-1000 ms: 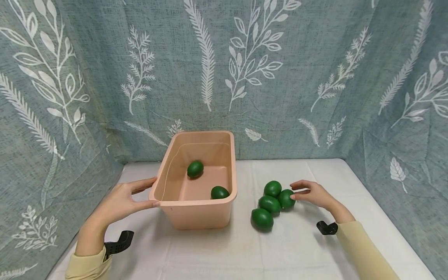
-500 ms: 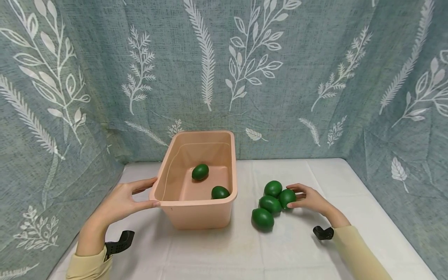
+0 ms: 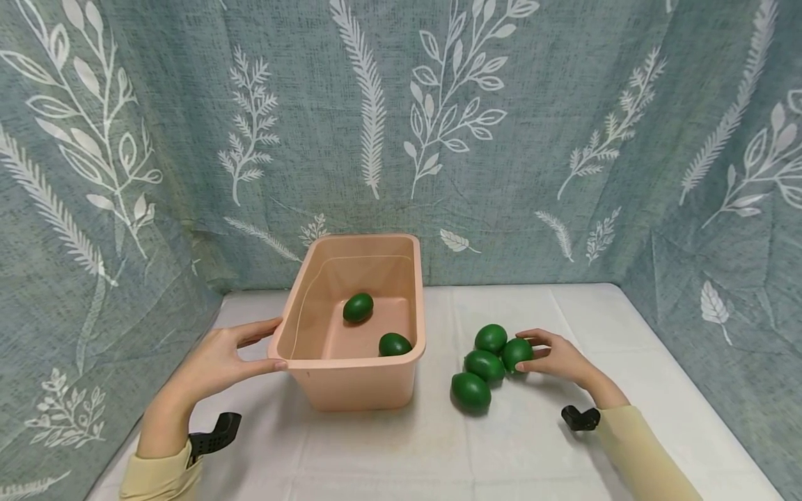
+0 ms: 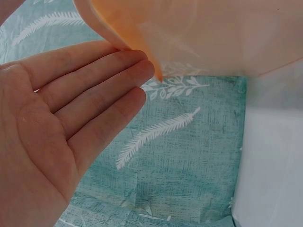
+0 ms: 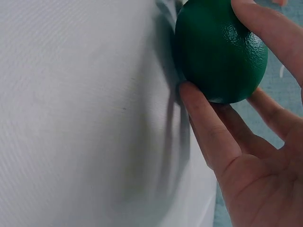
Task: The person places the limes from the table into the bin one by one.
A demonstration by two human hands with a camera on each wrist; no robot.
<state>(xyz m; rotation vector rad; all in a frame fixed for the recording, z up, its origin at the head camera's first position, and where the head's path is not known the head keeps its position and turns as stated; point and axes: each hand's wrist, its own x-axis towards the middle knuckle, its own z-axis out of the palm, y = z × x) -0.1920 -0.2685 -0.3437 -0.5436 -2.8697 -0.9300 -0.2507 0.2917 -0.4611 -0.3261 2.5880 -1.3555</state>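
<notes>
In the head view my left hand (image 3: 219, 355) is at the near left corner of a peach plastic bin (image 3: 357, 386). Its thumb touches the front rim and its straight fingers reach the left side; the left wrist view shows these fingers (image 4: 102, 85) flat against the bin's edge. Over on the right, my right hand (image 3: 557, 358) grips a dark green lime (image 3: 516, 353), thumb and fingers around it, as the right wrist view shows with the glossy lime (image 5: 220, 52) close over the white cloth. Inside the bin lie a lime (image 3: 358, 307) and another lime (image 3: 395, 344) near the front wall.
Beside the gripped lime sit a back lime (image 3: 491, 339), a middle lime (image 3: 484, 366) and a front lime (image 3: 471, 392), close together. White cloth (image 3: 376, 452) covers the table. A leaf-patterned teal curtain (image 3: 401, 139) surrounds its back and sides.
My right hand has moved left and closed around the rightmost lime, which has since shifted slightly right. The farther lime in the bin has rolled a little right. My left hand stays put.
</notes>
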